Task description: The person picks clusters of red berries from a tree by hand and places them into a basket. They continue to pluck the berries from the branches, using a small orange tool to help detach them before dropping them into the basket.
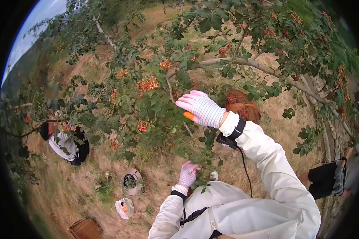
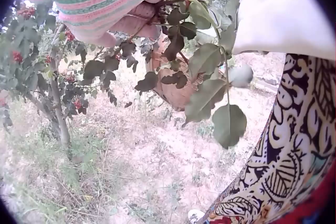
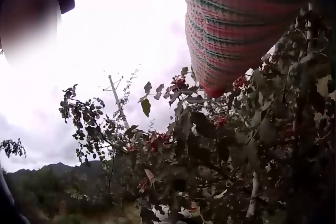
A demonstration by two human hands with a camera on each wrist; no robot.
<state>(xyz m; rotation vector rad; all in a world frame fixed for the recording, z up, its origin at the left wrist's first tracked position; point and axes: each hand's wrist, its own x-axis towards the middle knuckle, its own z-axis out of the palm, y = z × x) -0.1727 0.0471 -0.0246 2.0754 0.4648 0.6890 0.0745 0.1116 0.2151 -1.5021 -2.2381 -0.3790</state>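
My right hand [image 1: 201, 108], in a pink and grey striped glove with an orange thumb tip, reaches over the branch with its fingers extended, near red berry clusters [image 1: 148, 84]. From the right wrist view, the striped glove [image 3: 231, 29] is above leaves and berries; its fingertips are mostly hidden. Low by my body, my left hand [image 1: 188, 173] has its fingers curled round a leafy stem. The left wrist view shows this gloved hand [image 2: 113, 8] pinching the stem, with green leaves [image 2: 229, 125] hanging from it.
A thick branch [image 1: 263, 68] arches across the upper right. Behind my right hand is a basket [image 1: 252, 110] with red berries. A hat [image 1: 131, 181], a white bag [image 1: 125, 208] and a woven basket [image 1: 85, 228] lie on dry grass. People are at the left [image 1: 64, 142] and right.
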